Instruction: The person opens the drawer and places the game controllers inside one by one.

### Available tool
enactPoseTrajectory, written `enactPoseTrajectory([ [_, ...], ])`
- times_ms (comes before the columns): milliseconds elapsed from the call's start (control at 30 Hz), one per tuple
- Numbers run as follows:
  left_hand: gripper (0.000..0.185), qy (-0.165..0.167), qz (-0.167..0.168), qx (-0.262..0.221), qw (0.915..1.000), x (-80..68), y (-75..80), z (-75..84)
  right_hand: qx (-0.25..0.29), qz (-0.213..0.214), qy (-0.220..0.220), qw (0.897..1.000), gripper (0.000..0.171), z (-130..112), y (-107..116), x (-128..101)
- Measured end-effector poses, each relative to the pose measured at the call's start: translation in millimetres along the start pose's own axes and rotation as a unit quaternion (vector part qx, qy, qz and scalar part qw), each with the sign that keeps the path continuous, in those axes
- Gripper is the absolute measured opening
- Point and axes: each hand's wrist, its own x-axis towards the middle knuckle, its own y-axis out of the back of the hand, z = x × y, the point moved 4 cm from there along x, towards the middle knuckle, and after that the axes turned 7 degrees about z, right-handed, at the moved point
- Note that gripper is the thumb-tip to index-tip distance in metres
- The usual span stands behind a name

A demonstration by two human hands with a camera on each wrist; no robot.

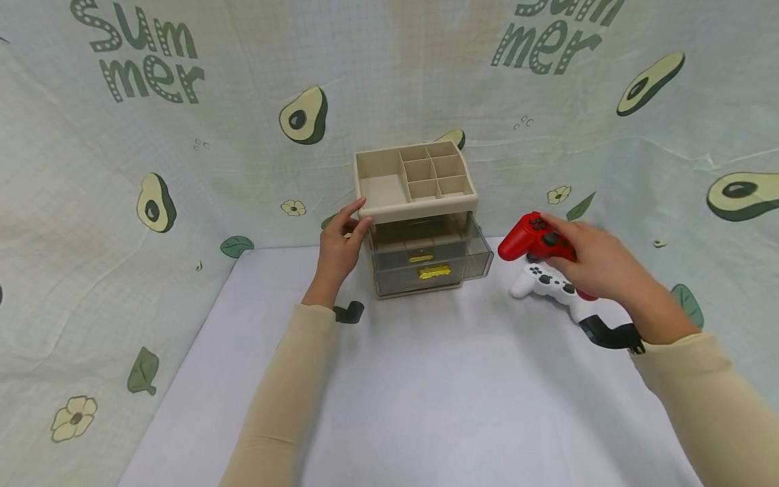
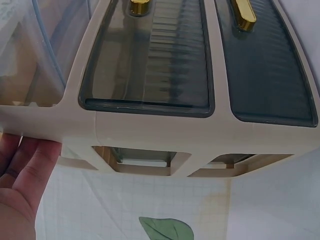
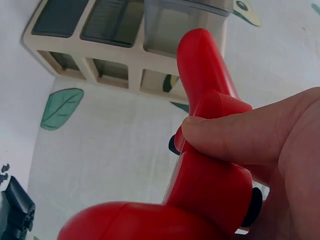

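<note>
A beige desktop organizer [image 1: 420, 212] with an open compartment top stands against the back cloth. Its uppermost see-through drawer [image 1: 468, 262] is pulled out, with a gold handle [image 1: 435, 272] on the front. My left hand [image 1: 341, 247] touches the organizer's upper left corner; in the left wrist view its fingers [image 2: 31, 170] lie nearly straight against the side wall. To the right, my right hand [image 1: 599, 260] grips a red game controller [image 1: 520, 237], thumb on one face. Beneath it a white game controller [image 1: 550, 283] lies on the table, partly covered by the red one and the hand.
The table [image 1: 426, 392] has a white cover. Behind and beside it hangs a pale cloth [image 1: 243, 135] printed with avocados, leaves and lettering. In the left wrist view, two lower drawers with gold handles [image 2: 244, 14] sit closed. A black wrist mount [image 1: 608, 335] is on the right wrist.
</note>
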Motion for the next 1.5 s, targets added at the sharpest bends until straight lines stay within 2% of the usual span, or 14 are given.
enactPoseTrajectory([
  [467, 0.05, 0.003, -0.002, -0.009, 0.9999, -1.3, -2.4, -2.3, 0.001, 0.022, 0.025, 0.999, 0.07, -22, 20, 15],
  [1100, 0.049, 0.011, -0.004, -0.005, 0.9999, -2.2, -2.6, -2.1, 0.004, 0.037, 0.062, 0.997, 0.072, -54, 26, 36],
  [1500, 0.047, 0.003, 0.002, -0.007, 1.0, -0.1, -1.7, -1.4, -0.013, 0.059, 0.117, 0.991, 0.068, -81, 27, 47],
])
